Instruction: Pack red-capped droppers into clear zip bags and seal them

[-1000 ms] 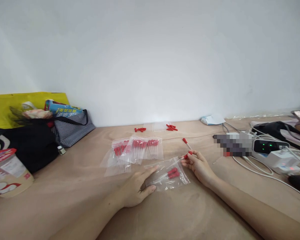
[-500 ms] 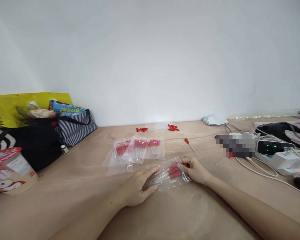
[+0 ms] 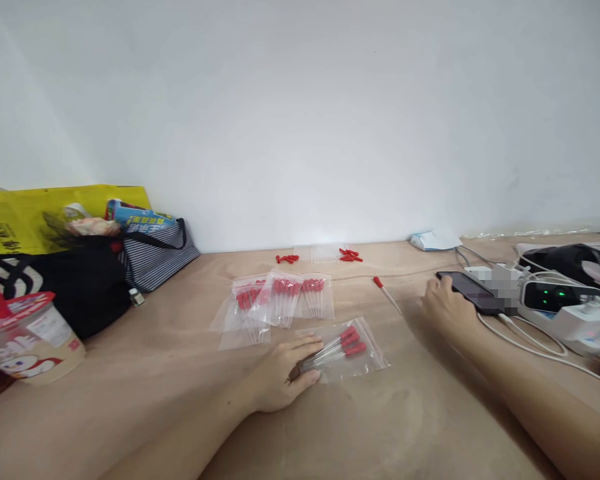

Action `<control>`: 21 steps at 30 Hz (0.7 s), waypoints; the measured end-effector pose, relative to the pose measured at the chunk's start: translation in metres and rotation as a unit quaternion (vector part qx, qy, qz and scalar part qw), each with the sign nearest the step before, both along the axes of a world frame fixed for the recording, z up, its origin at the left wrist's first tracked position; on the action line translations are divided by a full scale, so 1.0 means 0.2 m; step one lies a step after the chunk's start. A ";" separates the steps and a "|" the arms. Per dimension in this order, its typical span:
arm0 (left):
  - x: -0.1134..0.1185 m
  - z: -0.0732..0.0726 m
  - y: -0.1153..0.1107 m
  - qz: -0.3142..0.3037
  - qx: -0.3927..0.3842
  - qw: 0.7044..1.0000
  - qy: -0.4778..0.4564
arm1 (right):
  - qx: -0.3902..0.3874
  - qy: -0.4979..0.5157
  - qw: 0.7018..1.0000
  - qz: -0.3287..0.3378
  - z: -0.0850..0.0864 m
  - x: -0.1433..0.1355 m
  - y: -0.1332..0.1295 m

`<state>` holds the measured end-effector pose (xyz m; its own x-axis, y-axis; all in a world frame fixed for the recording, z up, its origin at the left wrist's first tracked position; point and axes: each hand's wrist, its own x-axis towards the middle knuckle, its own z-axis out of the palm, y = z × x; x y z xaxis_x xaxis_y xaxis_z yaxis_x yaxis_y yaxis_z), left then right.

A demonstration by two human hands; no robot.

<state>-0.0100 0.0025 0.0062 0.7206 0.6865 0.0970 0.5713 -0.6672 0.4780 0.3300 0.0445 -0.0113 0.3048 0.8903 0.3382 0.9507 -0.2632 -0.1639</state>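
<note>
My left hand [image 3: 287, 373] rests on the left end of a clear plastic bag [image 3: 367, 363] holding several red-capped droppers, thumb and fingers apart on either side of it. My right hand [image 3: 445, 310] is beside a dark phone [image 3: 467, 292], fingers bent near its left edge; whether they grip anything is hidden. Behind the bag lie more clear bags [image 3: 285, 300] of red-capped droppers, overlapping. A single dropper [image 3: 387, 293] with a red cap lies between them and my right hand.
Loose red caps [image 3: 350, 255] and thin clear tubes [image 3: 325, 253] lie near the wall. A cup [image 3: 35, 340], a black bag [image 3: 80, 287] and a striped bag [image 3: 157, 257] stand at left. White cables [image 3: 525, 343] and a power strip [image 3: 575, 327] are at right.
My right hand has let go of the dropper bag and moved right to the phone. My left hand has stayed on the bag. The view has shifted slightly.
</note>
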 end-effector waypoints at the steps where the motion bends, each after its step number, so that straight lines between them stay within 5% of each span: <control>1: 0.00 0.00 0.00 0.000 0.000 1.000 0.000 | -0.028 -0.049 0.997 -0.051 -0.02 0.05 0.01; 7: 0.01 0.01 0.00 0.000 0.000 1.000 -0.005 | -0.084 -0.067 0.989 -0.100 -0.08 0.18 0.05; 16: 0.01 0.02 0.00 0.004 -0.006 1.000 -0.001 | -0.007 0.120 0.993 -0.017 0.00 0.13 0.05; 18: 0.01 0.02 0.00 0.010 -0.009 1.000 0.005 | 0.063 0.241 0.967 0.045 0.04 0.08 0.03; 21: 0.01 0.02 0.00 0.015 -0.017 1.000 0.006 | 0.159 0.462 0.858 0.161 0.09 -0.05 -0.02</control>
<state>-0.0077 0.0016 0.0101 0.7008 0.7104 0.0647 0.5968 -0.6335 0.4925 0.3194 0.0398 0.0076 0.3291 0.8858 0.3273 0.3918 0.1872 -0.9008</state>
